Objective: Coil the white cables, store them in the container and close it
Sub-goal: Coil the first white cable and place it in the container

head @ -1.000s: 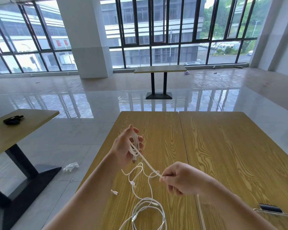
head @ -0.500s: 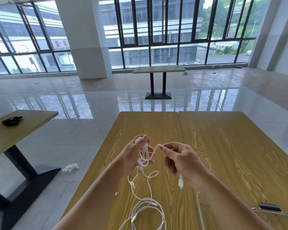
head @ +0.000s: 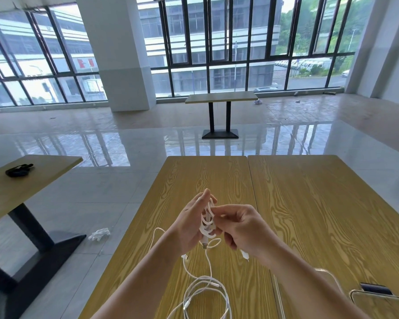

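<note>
My left hand (head: pixel 190 223) holds a small coil of white cable (head: pixel 207 221) wound around its fingers, above the wooden table (head: pixel 309 215). My right hand (head: pixel 242 229) is right beside it and pinches the same cable at the coil; a white plug end (head: pixel 245 255) hangs below that hand. More loose white cables (head: pixel 205 293) lie in loops on the table near its front edge. A clear plastic container (head: pixel 332 279) sits at the lower right, partly hidden by my right forearm, with its clear lid (head: pixel 382 305) beside it.
A second wooden table (head: pixel 21 187) stands to the left with a black object (head: pixel 19 170) on it. A crumpled white thing (head: pixel 99 234) lies on the tiled floor between the tables. Another table (head: pixel 221 97) stands far off by the windows.
My right hand has come up and left from a stretched-out cable to meet my left hand, laying another turn onto the coil. The free length has shortened and the plug end now dangles.
</note>
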Available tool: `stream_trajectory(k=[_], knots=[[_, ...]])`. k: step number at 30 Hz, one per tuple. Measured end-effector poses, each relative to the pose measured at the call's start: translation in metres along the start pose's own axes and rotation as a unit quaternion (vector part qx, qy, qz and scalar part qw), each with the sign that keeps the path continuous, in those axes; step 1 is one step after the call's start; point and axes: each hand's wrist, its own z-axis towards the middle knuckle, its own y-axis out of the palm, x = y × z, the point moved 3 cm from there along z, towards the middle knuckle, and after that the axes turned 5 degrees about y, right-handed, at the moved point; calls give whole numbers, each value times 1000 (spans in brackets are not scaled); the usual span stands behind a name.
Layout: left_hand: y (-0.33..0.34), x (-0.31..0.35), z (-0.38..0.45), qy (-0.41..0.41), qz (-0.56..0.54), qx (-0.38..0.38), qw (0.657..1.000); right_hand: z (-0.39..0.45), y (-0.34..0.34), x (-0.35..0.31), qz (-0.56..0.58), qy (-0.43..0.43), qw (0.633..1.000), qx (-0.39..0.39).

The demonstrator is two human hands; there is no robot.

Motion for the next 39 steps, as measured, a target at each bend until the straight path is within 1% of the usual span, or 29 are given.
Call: stream_trajectory(k=[6,10,13,15,17,20,22,24,29,33,36,39], knots=[[6,0,1,22,-26,-7,999,-4,2,-4,-94,-46,994,12],[8,1,3,32,-76,27,996,-7,1,-6,-110,-69,990,52],[6,3,4,45,-95,62,993,-10,-2,-6,-88,-60,992,69],[4,6,4,53,-121,86,987,-11,-6,-4,-69,-38,995,67],[0,7,4,58,-166,105,979,-11,-12,0,-47,-6,998,44],[-2,9,3,65,-214,116,968,-11,-19,8,36,36,999,6],[-1,9,3,67,-219,112,967,-9,-23,13,87,58,994,10],[2,9,4,67,-213,102,969,-7,-23,17,100,74,992,17],[11,8,5,73,-155,79,982,-5,-16,13,30,79,996,-2],[17,9,3,76,-156,59,983,-3,-12,9,28,88,996,-16],[16,7,3,76,-156,59,983,-2,-11,10,54,103,993,-26],[18,6,2,77,-167,56,981,-1,-11,12,110,127,985,-40]])
